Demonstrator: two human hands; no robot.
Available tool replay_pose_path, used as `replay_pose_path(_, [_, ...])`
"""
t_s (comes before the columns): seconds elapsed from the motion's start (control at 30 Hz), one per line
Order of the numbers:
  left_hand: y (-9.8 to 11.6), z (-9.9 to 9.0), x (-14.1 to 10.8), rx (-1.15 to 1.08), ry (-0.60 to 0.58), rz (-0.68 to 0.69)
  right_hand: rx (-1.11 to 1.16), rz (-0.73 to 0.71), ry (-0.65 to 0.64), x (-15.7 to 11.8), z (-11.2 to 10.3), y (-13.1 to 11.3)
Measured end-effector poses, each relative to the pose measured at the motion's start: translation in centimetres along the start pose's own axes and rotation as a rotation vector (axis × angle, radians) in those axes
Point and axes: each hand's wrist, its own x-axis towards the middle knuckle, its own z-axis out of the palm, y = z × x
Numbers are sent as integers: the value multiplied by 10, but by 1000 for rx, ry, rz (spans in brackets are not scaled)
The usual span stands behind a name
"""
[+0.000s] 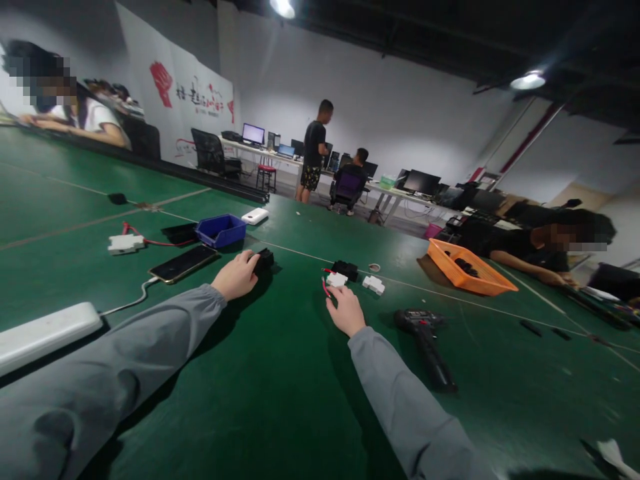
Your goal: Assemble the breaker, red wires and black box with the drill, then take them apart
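Observation:
My left hand [237,275] is closed on a small black block [264,259] on the green table [280,373]. Right of centre, my right hand [346,310] has its fingertips on a white module [337,280] with short red wires. Just behind that module sits a black block [345,269], and another white module [373,285] lies to its right. A blue bin [221,231] stands beyond my left hand, with a dark phone [185,264] in front of it. Farther left is a white piece [126,243] with a red wire.
A black power drill [426,347] lies right of my right hand. Behind it stands an orange basket [470,268] holding black parts. A white power strip [47,337] is at the left edge. People sit at both far sides; two others are in the background.

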Motion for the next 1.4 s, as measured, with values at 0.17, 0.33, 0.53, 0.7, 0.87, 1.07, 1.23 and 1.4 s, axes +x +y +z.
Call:
replay_pose_path(0.17, [-4,5,2,69,60,-6,58,-153,-87,-13,-7,-10])
replay_pose_path(0.33, [-8,11,4,51,20,-71,187,-337,-92,-60,-27,-38])
replay_pose_path(0.53, [-12,16,6,21,-8,-98,278,-527,-252,-128,-56,-78])
replay_pose_path(0.7, [-13,19,6,-24,-29,-113,286,-539,-330,-145,-66,-94])
replay_pose_path(0.87, [-16,23,8,-73,-60,-121,366,-536,-299,-133,-63,-88])
replay_pose_path(1.07, [-27,39,11,-160,-55,44,244,-500,-108,-88,-47,-53])
replay_pose_path(1.23, [-39,57,16,-245,-38,95,21,-278,43,-15,-20,2])
replay_pose_path(1.4, [-43,64,18,-267,-34,124,-40,55,-39,22,9,40])
